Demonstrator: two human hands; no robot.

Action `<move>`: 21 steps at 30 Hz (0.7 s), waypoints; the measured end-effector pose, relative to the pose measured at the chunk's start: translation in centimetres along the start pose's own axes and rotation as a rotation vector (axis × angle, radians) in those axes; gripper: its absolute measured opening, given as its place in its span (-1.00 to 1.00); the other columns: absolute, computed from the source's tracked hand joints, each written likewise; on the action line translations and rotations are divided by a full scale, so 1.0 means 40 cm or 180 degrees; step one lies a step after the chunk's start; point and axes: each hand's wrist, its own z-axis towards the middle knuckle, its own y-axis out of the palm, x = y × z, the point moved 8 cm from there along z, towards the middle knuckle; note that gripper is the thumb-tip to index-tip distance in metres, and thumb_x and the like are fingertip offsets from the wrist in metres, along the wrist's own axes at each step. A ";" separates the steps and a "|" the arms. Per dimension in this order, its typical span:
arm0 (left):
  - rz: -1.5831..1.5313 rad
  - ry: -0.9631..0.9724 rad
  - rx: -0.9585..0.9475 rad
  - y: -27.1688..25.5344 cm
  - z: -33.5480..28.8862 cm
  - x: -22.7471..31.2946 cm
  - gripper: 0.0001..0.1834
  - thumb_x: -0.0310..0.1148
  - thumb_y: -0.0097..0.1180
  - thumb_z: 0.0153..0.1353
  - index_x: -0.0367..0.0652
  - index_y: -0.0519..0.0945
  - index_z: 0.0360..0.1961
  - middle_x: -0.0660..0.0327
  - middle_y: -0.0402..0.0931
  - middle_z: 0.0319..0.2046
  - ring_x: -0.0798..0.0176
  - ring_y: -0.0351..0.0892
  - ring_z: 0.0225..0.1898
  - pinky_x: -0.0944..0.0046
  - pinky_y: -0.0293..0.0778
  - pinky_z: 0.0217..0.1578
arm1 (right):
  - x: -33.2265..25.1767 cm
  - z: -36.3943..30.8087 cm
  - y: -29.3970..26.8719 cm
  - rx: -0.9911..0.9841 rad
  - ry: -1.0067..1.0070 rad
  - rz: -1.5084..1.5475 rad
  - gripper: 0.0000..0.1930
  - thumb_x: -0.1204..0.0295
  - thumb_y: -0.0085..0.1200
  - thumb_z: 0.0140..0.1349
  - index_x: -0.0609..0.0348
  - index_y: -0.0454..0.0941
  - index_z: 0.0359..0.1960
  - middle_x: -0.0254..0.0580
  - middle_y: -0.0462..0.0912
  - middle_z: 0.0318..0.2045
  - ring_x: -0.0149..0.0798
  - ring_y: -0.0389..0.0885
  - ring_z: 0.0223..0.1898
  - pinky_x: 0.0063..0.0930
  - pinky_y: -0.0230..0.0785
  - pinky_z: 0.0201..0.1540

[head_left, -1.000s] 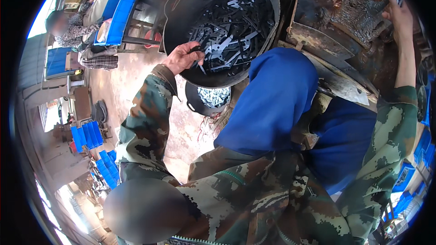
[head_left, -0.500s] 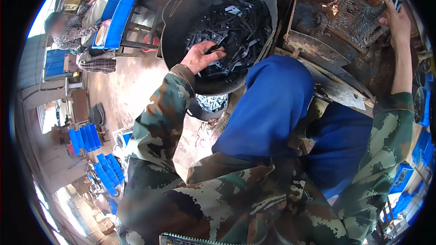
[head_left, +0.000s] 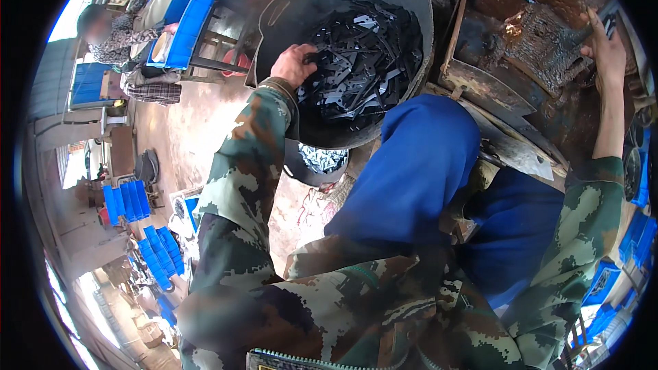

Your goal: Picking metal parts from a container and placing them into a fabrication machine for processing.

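My left hand [head_left: 295, 65] is over the left side of a big dark tub [head_left: 274, 38], fingers closed on a small dark metal piece [head_left: 312, 59] at their tips. Beside it lies a heap of flat dark metal pieces [head_left: 367, 62], some with shiny faces. At the far right, my right hand [head_left: 607, 48] is wrapped around a grey metal bar [head_left: 606, 12] on a greasy, brown-crusted machine [head_left: 541, 48]. The fingers' inner side is partly hidden there.
Below the tub stands a smaller bucket of shiny small parts [head_left: 322, 159]. My blue-clad knee [head_left: 432, 130] rises between tub and machine. A metal tray edge [head_left: 490, 85] borders the machine. Far left, a person [head_left: 116, 44] sits by a blue bin [head_left: 185, 24].
My left hand has shifted left relative to the heap, from above the pieces to the tub's left side. My right hand stays at the bar. The view has moved slightly.
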 end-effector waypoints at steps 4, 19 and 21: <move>0.0231 0.0338 -0.0028 0.012 -0.004 0.024 -0.62 -0.38 0.32 -0.01 -0.12 0.61 -0.10 0.05 0.51 -0.23 -0.06 0.58 -0.17 0.10 0.50 -0.13 | -0.032 -0.018 0.011 0.0103 -0.0074 0.0110 -0.57 0.09 0.11 0.32 0.12 0.63 0.05 -0.52 0.47 -0.53 -0.62 0.29 -0.60 -0.67 0.38 -0.49; -0.0587 -0.0727 0.0269 -0.086 0.022 -0.101 -0.58 -0.19 -0.10 0.27 -0.33 0.51 -0.06 -0.13 0.63 -0.36 -0.18 0.63 -0.20 0.02 0.49 -0.14 | -0.026 -0.017 0.008 0.0115 -0.0022 0.0128 -0.59 0.10 0.11 0.34 0.10 0.62 0.05 -0.53 0.37 -0.58 -0.62 0.28 -0.60 -0.68 0.35 -0.51; -0.0667 -0.0790 0.0325 -0.056 0.043 -0.126 -0.57 -0.19 -0.11 0.30 -0.32 0.49 0.01 -0.20 0.62 -0.27 -0.25 0.61 -0.14 -0.06 0.47 -0.07 | -0.035 -0.024 0.013 0.0101 0.0005 0.0165 -0.59 0.11 0.11 0.34 0.12 0.61 0.07 -0.53 0.44 -0.54 -0.63 0.27 -0.59 -0.68 0.35 -0.51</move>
